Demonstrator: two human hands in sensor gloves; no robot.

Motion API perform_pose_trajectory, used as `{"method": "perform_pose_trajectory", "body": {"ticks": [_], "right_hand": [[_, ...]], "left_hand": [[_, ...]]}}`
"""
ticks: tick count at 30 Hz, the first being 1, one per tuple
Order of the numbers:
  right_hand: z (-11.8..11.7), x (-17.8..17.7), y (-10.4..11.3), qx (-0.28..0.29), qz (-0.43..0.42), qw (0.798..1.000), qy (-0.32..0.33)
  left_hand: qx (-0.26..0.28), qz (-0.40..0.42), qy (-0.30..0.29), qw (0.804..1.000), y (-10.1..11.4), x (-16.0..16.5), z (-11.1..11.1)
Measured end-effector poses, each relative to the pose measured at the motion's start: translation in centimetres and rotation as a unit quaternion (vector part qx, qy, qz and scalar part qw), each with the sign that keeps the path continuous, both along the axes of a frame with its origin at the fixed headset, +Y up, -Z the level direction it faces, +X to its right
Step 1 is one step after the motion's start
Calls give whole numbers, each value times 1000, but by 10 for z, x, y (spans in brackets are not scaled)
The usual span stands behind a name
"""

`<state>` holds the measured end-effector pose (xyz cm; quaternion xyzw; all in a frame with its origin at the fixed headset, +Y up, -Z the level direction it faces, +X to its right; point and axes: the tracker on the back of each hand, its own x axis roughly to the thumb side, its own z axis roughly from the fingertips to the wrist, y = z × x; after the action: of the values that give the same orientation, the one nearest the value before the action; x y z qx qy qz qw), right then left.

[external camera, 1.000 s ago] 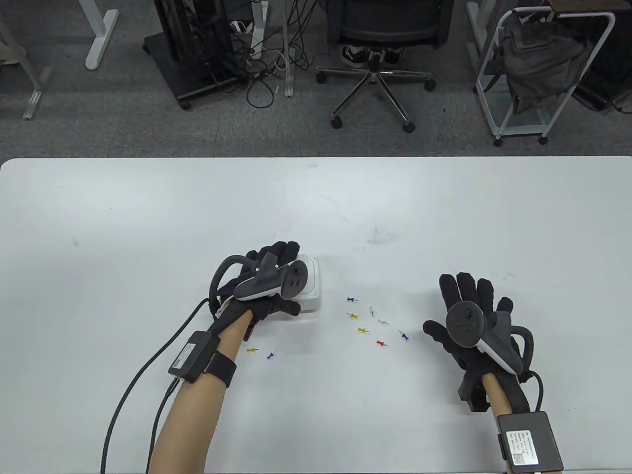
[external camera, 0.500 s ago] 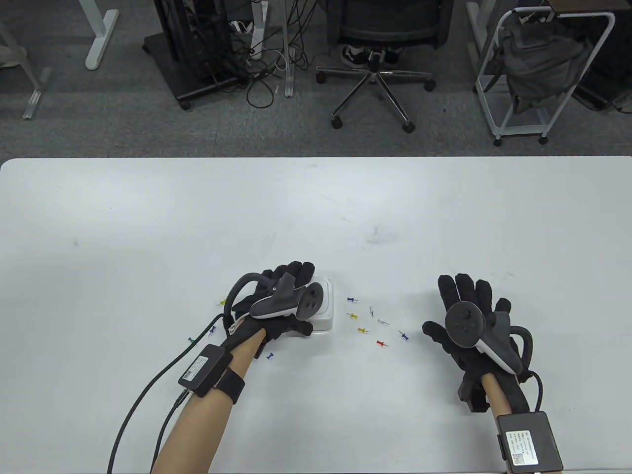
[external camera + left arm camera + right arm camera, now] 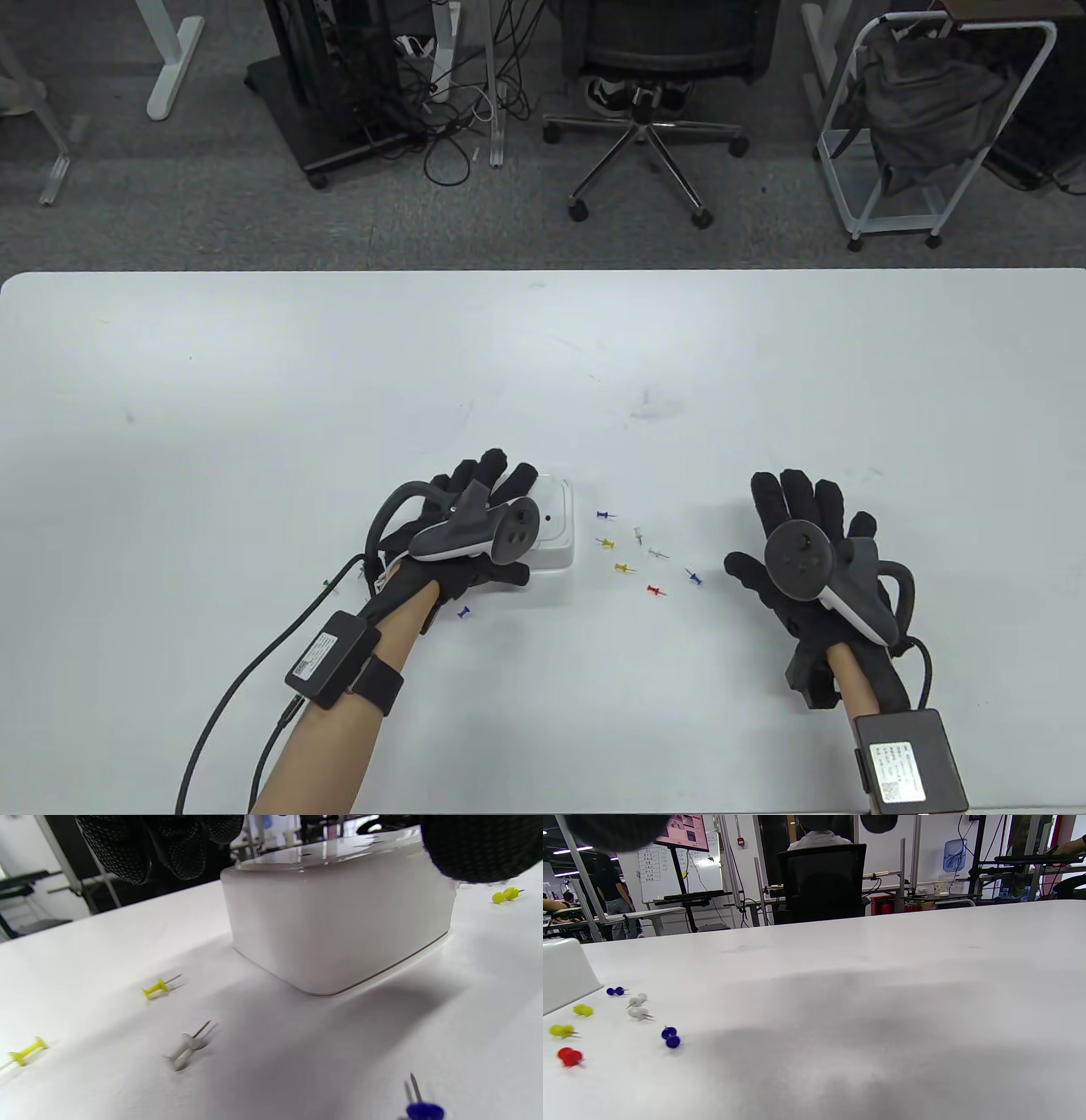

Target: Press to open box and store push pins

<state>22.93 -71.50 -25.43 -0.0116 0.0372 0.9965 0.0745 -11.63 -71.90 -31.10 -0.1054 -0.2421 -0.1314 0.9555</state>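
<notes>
Pins [image 3: 628,550] lie scattered between the box [image 3: 553,533] in the left hand's [image 3: 462,543] grip and the flat, released right hand [image 3: 814,564].

A white, round-cornered box [image 3: 551,531] sits flat and closed on the worktop [image 3: 543,356]. Loose push pins [image 3: 632,548] in blue, yellow, white and red lie on their sides at its 3 o'clock; one blue pin [image 3: 463,611] lies at its 7 o'clock.

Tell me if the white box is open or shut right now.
Shut: the white box shows its flat lid down, no gap in the left wrist view, left hand resting on it.
</notes>
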Motion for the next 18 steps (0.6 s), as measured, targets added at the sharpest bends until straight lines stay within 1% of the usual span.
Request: {"method": "perform_pose_trajectory", "body": {"ticks": [6, 9, 12, 15, 18], "right_hand": [[0, -1, -1, -1, 3, 1000, 5], [0, -2, -1, -2, 3, 1000, 7], [0, -2, -1, -4, 4, 1000, 7], [0, -3, -1, -4, 5, 1000, 8], [1, -3, -1, -6, 6, 1000, 8]], "left_hand": [[43, 3, -10, 999, 7, -13, 26], [25, -14, -10, 1000, 6, -16, 39], [57, -15, -38, 998, 3, -14, 53], [58, -39, -50, 996, -1, -8, 60], [55, -47, -57, 996, -4, -3, 60]]}}
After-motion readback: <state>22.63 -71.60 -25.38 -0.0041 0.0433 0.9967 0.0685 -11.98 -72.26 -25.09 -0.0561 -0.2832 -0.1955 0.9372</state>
